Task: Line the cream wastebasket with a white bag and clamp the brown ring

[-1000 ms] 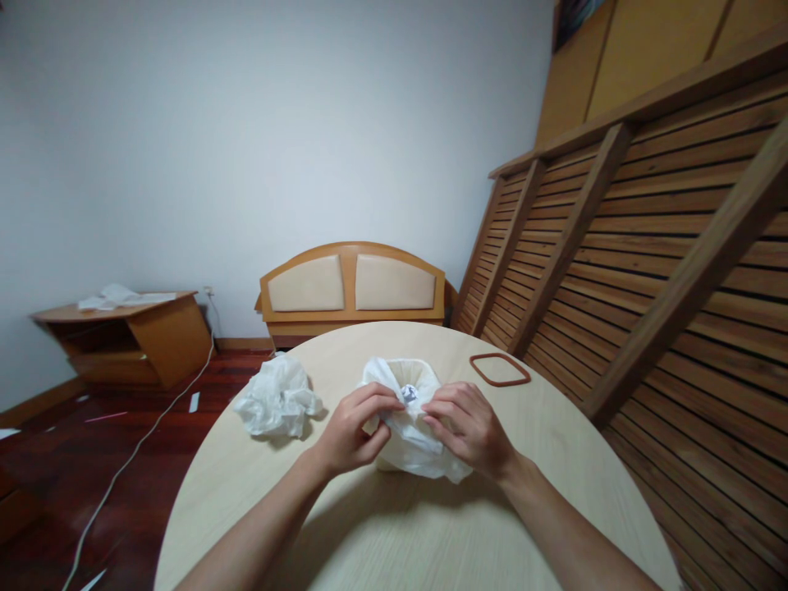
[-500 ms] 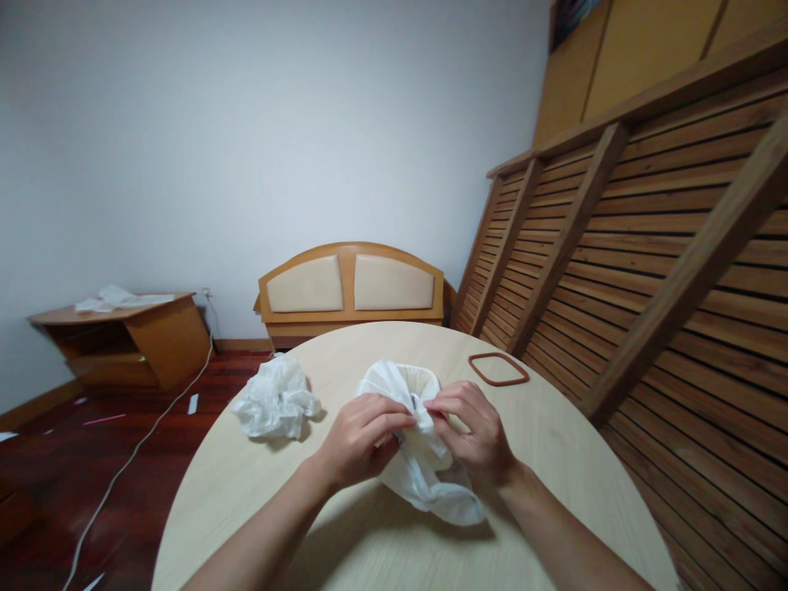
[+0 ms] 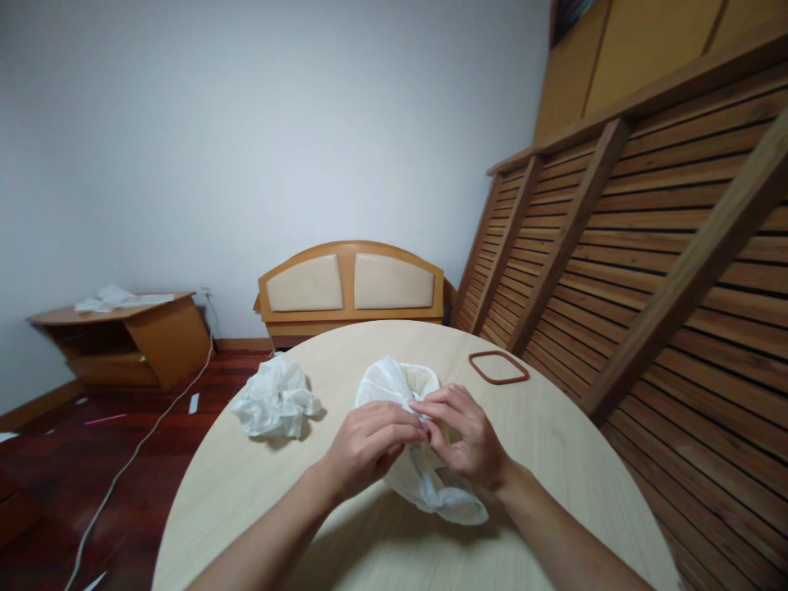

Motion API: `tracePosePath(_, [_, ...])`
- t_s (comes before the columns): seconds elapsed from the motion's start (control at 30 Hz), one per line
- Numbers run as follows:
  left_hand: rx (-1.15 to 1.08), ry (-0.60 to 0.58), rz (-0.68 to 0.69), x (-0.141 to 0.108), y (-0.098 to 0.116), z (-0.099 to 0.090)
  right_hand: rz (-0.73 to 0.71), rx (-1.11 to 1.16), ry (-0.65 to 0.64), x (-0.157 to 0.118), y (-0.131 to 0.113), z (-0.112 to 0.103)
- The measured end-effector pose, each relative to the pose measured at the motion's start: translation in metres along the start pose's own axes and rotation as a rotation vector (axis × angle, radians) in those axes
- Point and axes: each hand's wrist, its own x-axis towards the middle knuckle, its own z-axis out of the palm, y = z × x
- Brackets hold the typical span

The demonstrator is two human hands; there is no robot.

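Note:
A white plastic bag (image 3: 385,382) is gathered over a round, pale rimmed item at the middle of the round table (image 3: 554,484). My left hand (image 3: 373,439) pinches the bag from the left, and my right hand (image 3: 465,431) grips it from the right, with the fingertips of both meeting over its middle. The bag's loose end (image 3: 455,502) trails toward me below the hands. What the fingertips hold exactly is partly hidden. A crumpled white plastic bag (image 3: 277,398) lies on the left of the table.
A brown rounded-square ring (image 3: 498,380) lies at the table's back right. Behind the table stands a headboard (image 3: 350,316). A slatted wooden frame (image 3: 616,238) leans on the right. At the left are a low desk (image 3: 148,332) and a cable (image 3: 132,455) on the floor.
My right fingertips have moved slightly left and now meet those of my left hand over the bag. The bag's folds between them have shifted a little.

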Motion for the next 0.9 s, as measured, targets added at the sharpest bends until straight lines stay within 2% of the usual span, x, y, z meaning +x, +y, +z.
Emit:
tracePosePath(0.2, [0.022, 0.005, -0.001, -0.001, 0.000, -0.001, 0.065, -0.002, 0.032, 0.002, -0.003, -0.001])
tracePosePath(0.37, [0.051, 0.047, -0.068, -0.003, -0.005, -0.003, 0.081, 0.009, 0.071, -0.002, 0.001, 0.002])
tracePosePath(0.63, [0.125, 0.005, -0.140, -0.006, -0.010, -0.002, 0.010, 0.003, 0.143, -0.006, 0.006, 0.004])
tracePosePath(0.9, [0.065, 0.017, -0.152, -0.006, -0.011, -0.002, -0.038, 0.010, 0.091, -0.005, 0.006, -0.004])
